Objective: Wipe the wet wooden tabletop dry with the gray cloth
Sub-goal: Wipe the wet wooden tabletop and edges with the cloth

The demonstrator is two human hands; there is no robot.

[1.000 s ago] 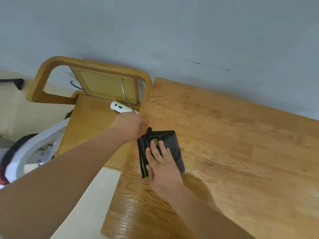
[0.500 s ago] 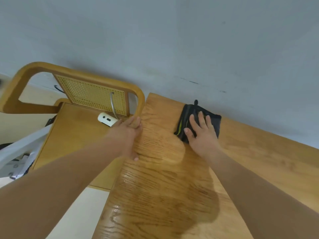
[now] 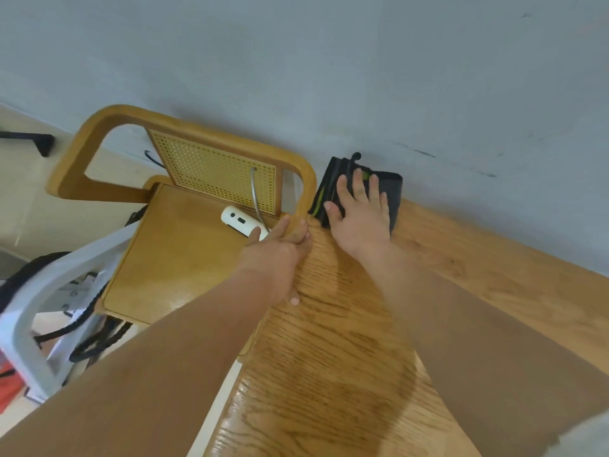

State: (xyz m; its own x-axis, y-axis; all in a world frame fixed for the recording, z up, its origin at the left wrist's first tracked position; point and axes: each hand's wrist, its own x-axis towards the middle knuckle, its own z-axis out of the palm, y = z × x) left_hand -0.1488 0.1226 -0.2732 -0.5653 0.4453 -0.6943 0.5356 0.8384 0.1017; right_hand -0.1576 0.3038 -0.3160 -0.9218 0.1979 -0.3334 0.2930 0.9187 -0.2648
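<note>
The right hand [image 3: 359,219] lies flat on the folded gray cloth [image 3: 393,188], fingers spread wide and pressing down, gripping nothing. The cloth sits at the far left corner of the wooden tabletop [image 3: 329,374], right up against the pale gray wall [image 3: 329,61]. It is dark gray, with a lime-green stripe along its left fold and a small loop at its far edge. The left hand [image 3: 280,255] rests along the table's left edge just beside the cloth hand, with the fingers fairly straight and pointing toward the wall and the thumb on the wood, holding nothing. The near part of the tabletop shows a glossy sheen by its left edge, and both forearms cast a broad shadow over the grain. A wooden chair [image 3: 99,133] with a curved back and a cane panel [image 3: 211,173] stands hard against the table's left side. On its seat lies a small white oblong device [image 3: 237,221], just beyond the left fingertips, with a gray cable [image 3: 254,192] running up in front of the cane. Farther left stands a white plastic frame [image 3: 33,291] with black straps [image 3: 95,344] hanging under it.
</note>
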